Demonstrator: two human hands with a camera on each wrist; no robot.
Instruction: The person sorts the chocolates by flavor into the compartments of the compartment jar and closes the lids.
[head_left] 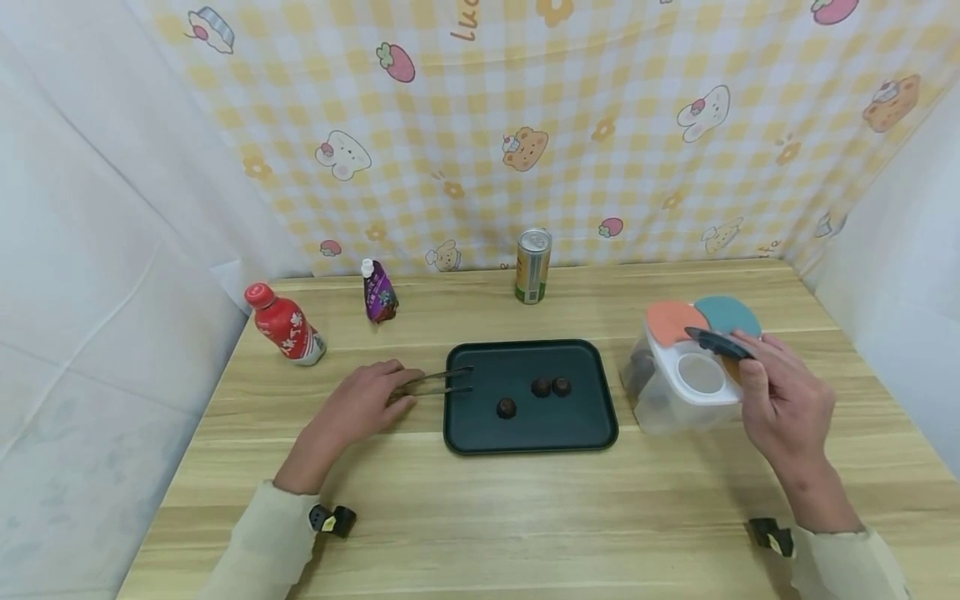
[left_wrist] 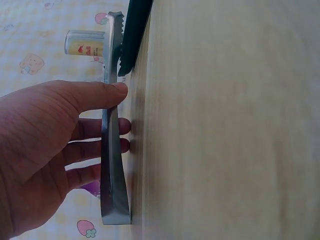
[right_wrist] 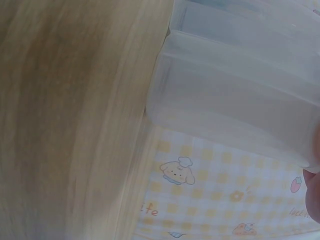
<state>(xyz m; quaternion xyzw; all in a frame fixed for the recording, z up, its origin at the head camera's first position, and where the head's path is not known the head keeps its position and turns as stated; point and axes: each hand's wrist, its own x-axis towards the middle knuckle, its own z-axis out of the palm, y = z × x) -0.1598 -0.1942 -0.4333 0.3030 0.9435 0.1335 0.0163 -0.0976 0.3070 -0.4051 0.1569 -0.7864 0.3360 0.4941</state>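
My left hand [head_left: 367,398] holds metal tongs [left_wrist: 112,150] between thumb and fingers. The tongs' two toothed tips are apart, over the left rim of a dark green tray [head_left: 532,437]. Three small dark brown round pieces [head_left: 506,407], like chocolates, lie on the tray. To its right stands a clear plastic container [right_wrist: 235,90] with a white lid and coloured round-edged flaps, orange [head_left: 671,321] and teal [head_left: 729,317] among them. My right hand [head_left: 787,400] grips the dark handle [head_left: 716,342] over the lid. The right wrist view shows only fingertips at its edge.
A red bottle [head_left: 285,325] stands at the table's left side, a purple spouted pouch [head_left: 380,293] behind it to the right. A yellow-green can [head_left: 533,267] stands at the back, near a checked curtain [head_left: 465,125]. The wooden table [head_left: 480,517] extends in front of the tray.
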